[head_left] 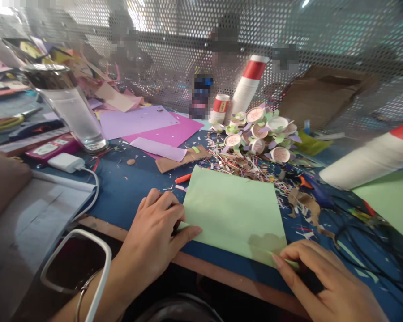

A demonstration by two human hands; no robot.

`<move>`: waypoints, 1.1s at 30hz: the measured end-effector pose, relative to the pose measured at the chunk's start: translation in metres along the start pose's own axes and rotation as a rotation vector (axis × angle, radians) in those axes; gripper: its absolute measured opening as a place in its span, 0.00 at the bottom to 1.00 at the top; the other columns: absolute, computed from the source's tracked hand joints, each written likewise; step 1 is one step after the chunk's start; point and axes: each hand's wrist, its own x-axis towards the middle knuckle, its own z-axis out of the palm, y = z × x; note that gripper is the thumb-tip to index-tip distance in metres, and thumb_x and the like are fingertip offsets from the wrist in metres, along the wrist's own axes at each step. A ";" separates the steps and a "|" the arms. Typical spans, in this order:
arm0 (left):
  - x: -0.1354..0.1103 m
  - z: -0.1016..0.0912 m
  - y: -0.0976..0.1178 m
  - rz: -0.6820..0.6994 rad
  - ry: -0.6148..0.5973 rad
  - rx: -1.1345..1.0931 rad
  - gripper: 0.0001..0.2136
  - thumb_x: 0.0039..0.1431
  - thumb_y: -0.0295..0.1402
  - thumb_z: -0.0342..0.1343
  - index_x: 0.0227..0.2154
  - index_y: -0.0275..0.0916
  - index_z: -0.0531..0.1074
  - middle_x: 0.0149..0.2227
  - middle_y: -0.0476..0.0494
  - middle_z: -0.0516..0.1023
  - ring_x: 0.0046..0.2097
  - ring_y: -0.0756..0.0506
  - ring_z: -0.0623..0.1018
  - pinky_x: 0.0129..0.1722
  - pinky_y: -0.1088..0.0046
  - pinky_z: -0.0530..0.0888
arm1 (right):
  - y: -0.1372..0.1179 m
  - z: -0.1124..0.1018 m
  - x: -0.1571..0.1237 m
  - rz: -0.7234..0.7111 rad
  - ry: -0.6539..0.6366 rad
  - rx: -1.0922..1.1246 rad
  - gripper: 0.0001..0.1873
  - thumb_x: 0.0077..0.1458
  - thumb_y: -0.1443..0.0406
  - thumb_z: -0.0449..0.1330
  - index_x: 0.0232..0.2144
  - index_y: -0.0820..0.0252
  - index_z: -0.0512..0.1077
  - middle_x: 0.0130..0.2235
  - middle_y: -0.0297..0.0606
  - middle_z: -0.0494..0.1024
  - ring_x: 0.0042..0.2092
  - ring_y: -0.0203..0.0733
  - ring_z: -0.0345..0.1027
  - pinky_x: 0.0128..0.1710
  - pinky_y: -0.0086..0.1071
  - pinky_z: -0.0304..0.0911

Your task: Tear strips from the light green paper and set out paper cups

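A sheet of light green paper (233, 208) lies on the blue table top near its front edge. My left hand (161, 228) pinches the sheet's near left corner between thumb and curled fingers. At the near right corner, my right hand (317, 273) grips the paper between thumb and forefinger. The near edge of the sheet looks slightly raised between the two hands. A shadow falls on the paper beside my right hand. Just beyond the sheet's left side lies an orange stick-like piece (183, 178), partly covered.
Paper scraps (242, 165) and decorated paper cups (255, 143) lie behind the sheet. Stacked cups (369, 156) lean at the right near black cables (359, 241). Purple paper (137, 120), a water bottle (75, 112) and a white charger (66, 162) are leftward. Another person's arm (5, 183) rests far left.
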 end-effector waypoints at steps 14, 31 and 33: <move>-0.004 -0.002 0.007 -0.019 -0.024 0.046 0.12 0.70 0.37 0.52 0.29 0.41 0.70 0.40 0.45 0.73 0.44 0.39 0.65 0.43 0.58 0.61 | 0.000 -0.002 -0.001 0.028 -0.018 0.029 0.16 0.70 0.53 0.55 0.32 0.52 0.70 0.30 0.33 0.77 0.32 0.40 0.74 0.34 0.30 0.68; -0.010 -0.002 -0.001 0.262 -0.032 0.059 0.26 0.67 0.19 0.47 0.50 0.63 0.77 0.58 0.45 0.67 0.56 0.38 0.67 0.52 0.54 0.64 | 0.006 0.003 -0.012 0.061 -0.041 0.032 0.14 0.69 0.53 0.56 0.35 0.53 0.69 0.32 0.34 0.75 0.35 0.43 0.71 0.37 0.34 0.66; -0.010 -0.002 -0.003 0.303 -0.058 0.076 0.27 0.69 0.22 0.48 0.53 0.68 0.76 0.62 0.46 0.66 0.60 0.37 0.65 0.56 0.51 0.63 | 0.007 0.003 -0.014 0.072 -0.051 0.035 0.13 0.69 0.53 0.57 0.35 0.53 0.69 0.33 0.35 0.76 0.35 0.43 0.72 0.37 0.35 0.66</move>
